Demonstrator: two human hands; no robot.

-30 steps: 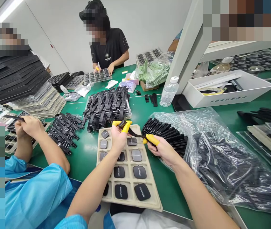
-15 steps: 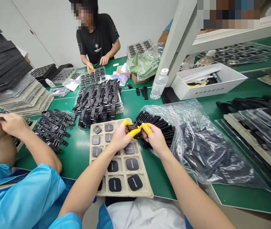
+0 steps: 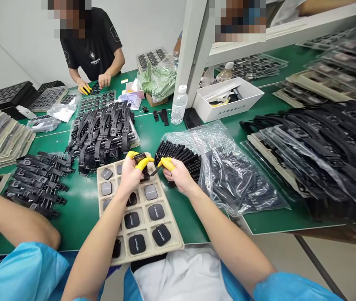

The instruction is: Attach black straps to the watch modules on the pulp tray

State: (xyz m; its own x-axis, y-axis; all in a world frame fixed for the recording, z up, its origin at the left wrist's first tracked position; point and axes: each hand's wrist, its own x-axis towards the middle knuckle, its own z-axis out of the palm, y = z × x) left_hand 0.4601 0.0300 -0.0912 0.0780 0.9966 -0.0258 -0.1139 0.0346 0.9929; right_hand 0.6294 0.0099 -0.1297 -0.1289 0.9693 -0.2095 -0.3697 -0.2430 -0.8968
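Note:
My left hand (image 3: 129, 177), with yellow finger cots, is closed around a black watch (image 3: 141, 159) over the far end of a beige tray (image 3: 178, 241). Square dark pieces with pale lettering sit in the tray's compartments. To the right, my right hand (image 3: 179, 177), also in yellow cots, pinches the end of a thin black watch strap (image 3: 154, 172) that reaches toward the watch. Whether the strap is joined to the watch, I cannot make out. A fanned row of black straps (image 3: 190, 161) lies just behind my right hand.
Right of my hands lies a clear plastic bag (image 3: 243, 184) of dark parts. Black watches are piled (image 3: 102, 133) beyond the tray. A water bottle (image 3: 179, 105) stands by a white box (image 3: 228, 104). Co-workers sit at left and across the green table.
The view has turned right, so the table's things sit farther left. My hands have drawn slightly apart, and a strap now shows between them. The co-worker across has shifted both hands.

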